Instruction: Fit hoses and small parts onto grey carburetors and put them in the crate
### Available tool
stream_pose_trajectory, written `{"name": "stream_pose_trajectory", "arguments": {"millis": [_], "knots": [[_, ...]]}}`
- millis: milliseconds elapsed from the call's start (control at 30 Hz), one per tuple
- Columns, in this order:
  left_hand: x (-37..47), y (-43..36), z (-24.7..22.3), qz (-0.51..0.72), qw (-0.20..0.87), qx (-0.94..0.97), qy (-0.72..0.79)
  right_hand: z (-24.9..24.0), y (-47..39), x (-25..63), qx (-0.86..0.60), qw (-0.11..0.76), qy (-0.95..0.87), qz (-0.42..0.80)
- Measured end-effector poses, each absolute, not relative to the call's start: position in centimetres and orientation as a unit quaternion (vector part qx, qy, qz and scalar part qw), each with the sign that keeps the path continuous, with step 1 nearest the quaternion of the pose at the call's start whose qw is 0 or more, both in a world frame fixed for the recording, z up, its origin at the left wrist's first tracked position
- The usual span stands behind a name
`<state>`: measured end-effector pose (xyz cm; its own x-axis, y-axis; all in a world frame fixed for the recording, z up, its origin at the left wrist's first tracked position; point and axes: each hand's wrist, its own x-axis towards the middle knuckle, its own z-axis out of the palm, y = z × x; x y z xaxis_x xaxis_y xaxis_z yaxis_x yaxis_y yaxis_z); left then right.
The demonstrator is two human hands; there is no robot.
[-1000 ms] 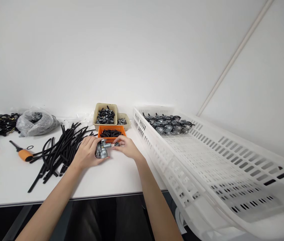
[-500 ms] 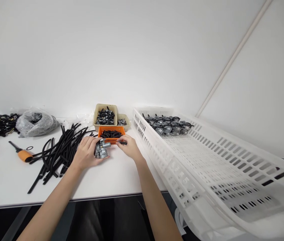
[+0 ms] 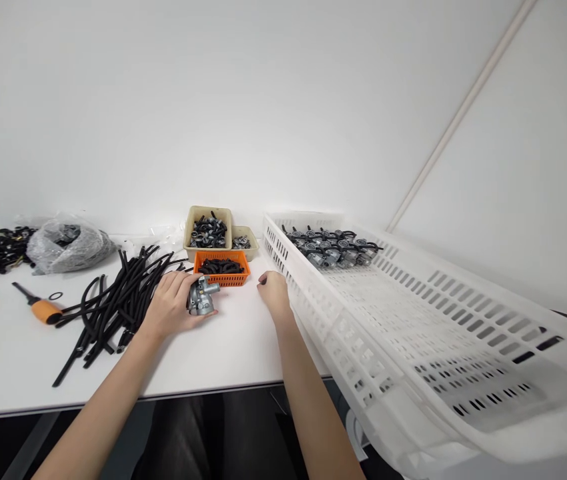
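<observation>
My left hand (image 3: 173, 303) is wrapped round a grey metal carburetor (image 3: 203, 295) on the white table, its short pipe stub pointing right. My right hand (image 3: 274, 292) is off to the right of it, near the wall of the white crate, with its fingers curled closed. A bit of something dark shows at the fingertips; what it is I cannot make out. Just behind the carburetor stands an orange basket (image 3: 222, 269) of short black hose pieces.
Long black hoses (image 3: 113, 307) lie heaped left of my left hand. Behind the basket are two beige bins (image 3: 186, 230) of small parts. A large white slotted crate (image 3: 343, 327) on the right holds several carburetors (image 3: 333, 248). An orange-handled tool (image 3: 46, 311) and a plastic bag (image 3: 71, 243) lie at left.
My right hand has moved right, away from the carburetor. The small dark piece it pinched before is now mostly hidden or gone from sight. My left hand keeps its hold.
</observation>
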<state>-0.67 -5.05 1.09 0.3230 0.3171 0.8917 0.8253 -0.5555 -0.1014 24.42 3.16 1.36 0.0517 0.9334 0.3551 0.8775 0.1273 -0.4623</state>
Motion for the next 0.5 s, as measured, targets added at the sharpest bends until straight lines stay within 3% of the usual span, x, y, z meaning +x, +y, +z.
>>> {"name": "stream_pose_trajectory", "arguments": {"millis": [300,433,500], "knots": [[-0.4,-5.2,1.4,-0.452,0.292,-0.757,-0.37,4.4,4.5,23.7,-0.712,0.222,-0.665,0.037],[-0.1,-5.2,1.4,-0.452,0.293,-0.757,-0.37,7.6,7.0,22.4,-0.69,0.228,-0.683,-0.073],[0.0,-5.2,1.5,-0.452,0.29,-0.758,-0.369,8.9,8.9,21.5,-0.676,0.182,-0.706,-0.102]]}}
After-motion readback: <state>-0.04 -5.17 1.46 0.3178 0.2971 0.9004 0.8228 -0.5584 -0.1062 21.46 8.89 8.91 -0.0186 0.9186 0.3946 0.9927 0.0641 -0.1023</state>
